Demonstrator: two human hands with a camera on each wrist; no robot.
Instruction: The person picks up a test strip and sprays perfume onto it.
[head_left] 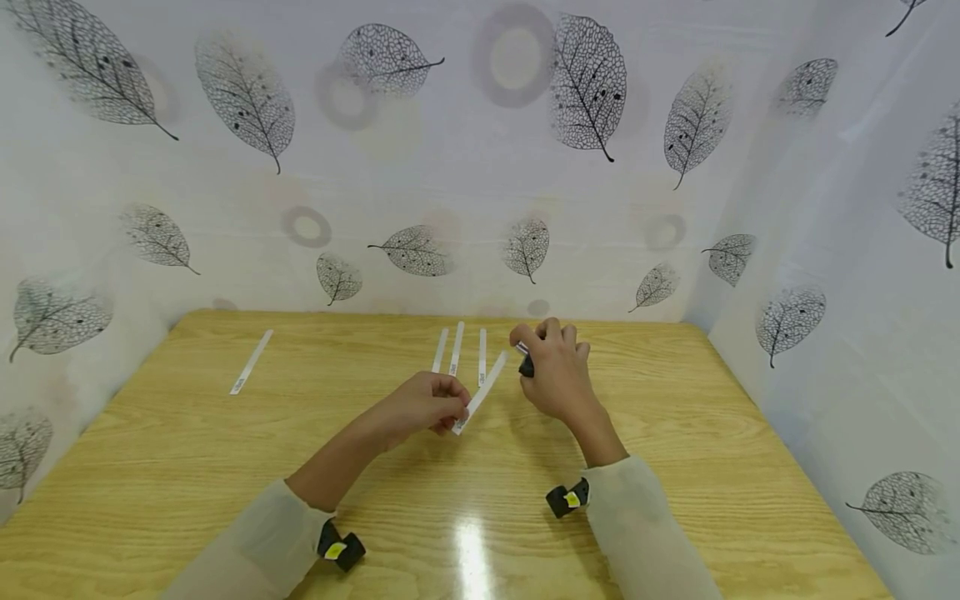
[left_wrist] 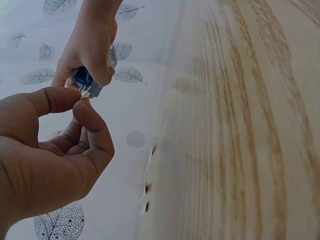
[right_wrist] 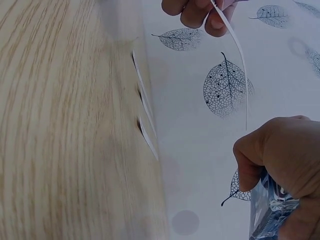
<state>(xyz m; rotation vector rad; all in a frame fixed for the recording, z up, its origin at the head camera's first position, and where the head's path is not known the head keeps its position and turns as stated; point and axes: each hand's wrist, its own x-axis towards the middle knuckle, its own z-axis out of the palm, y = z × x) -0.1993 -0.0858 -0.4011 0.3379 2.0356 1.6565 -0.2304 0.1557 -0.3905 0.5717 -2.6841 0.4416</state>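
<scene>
Between thumb and fingers, my left hand (head_left: 423,404) pinches a white paper test strip (head_left: 487,387) near its printed end. The strip slants up and to the right, and bends slightly in the right wrist view. My right hand (head_left: 557,371) grips a small perfume bottle (right_wrist: 270,210), clear glass with a dark part, its fingers wrapped over much of it. In the head view the bottle is close to the strip's free end. Behind the left hand, three more strips (head_left: 482,354) lie on the table, their lower ends partly covered by the hand or held strip.
A single strip (head_left: 252,362) lies apart at the left of the wooden table (head_left: 187,467). Leaf-patterned cloth (head_left: 465,183) hangs behind the table and at both sides. Each sleeved wrist wears a small black camera (head_left: 567,498).
</scene>
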